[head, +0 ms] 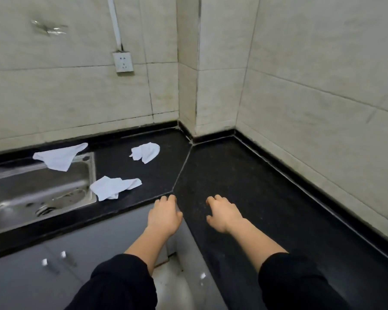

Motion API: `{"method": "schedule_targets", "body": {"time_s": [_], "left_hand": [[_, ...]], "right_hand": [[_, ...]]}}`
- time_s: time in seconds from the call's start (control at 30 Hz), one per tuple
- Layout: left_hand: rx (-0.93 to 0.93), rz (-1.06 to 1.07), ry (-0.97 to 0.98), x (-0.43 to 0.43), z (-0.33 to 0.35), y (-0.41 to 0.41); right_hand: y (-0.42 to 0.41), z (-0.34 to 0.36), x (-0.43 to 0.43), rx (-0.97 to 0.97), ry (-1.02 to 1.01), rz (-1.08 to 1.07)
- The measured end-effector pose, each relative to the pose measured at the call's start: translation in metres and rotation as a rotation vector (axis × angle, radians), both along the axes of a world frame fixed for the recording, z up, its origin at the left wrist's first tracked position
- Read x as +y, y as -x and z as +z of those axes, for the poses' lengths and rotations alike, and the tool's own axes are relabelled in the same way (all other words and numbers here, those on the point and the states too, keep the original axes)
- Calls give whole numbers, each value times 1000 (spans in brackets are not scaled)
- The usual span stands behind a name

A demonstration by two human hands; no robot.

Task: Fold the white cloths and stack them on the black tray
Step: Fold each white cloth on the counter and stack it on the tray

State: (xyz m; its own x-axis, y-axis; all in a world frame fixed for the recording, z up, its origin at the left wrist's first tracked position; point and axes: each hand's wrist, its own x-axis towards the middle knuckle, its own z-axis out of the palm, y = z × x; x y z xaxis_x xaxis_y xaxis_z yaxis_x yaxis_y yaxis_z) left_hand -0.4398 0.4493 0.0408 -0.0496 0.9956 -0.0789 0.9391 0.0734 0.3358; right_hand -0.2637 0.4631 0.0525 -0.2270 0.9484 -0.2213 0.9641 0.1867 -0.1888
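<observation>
Black countertop (233,175): 3 white cloths (115,186) nr sink (31,186); my L hand (165,217), R hand (224,214) on it, loosely bent, empty.

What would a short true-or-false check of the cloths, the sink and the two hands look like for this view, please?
1. The cloth by the sink's near corner is crumpled, not folded. True.
2. The far-left cloth lies partly over the rim of the steel sink. True.
3. The left hand holds a cloth. False: it holds nothing, and neither does the right hand.
4. The third cloth lies inside the sink. False: it lies on the black countertop, near the wall corner.
5. Folded cloths are stacked on a tray. False: no tray shows, and all three cloths lie loose.
</observation>
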Motion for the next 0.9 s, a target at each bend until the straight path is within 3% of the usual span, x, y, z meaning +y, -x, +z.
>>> {"method": "schedule_targets", "body": {"time_s": [0.27,0.5,0.9], "left_hand": [[-2,203,70,76,-29,75],[-48,374,-40,120,-59,155],[33,231,48,187,-124,265]], "right_hand": [[70,-29,104,23,88,113],[145,-57,164,84,159,207],[280,-112,252,86,201,162]]}}
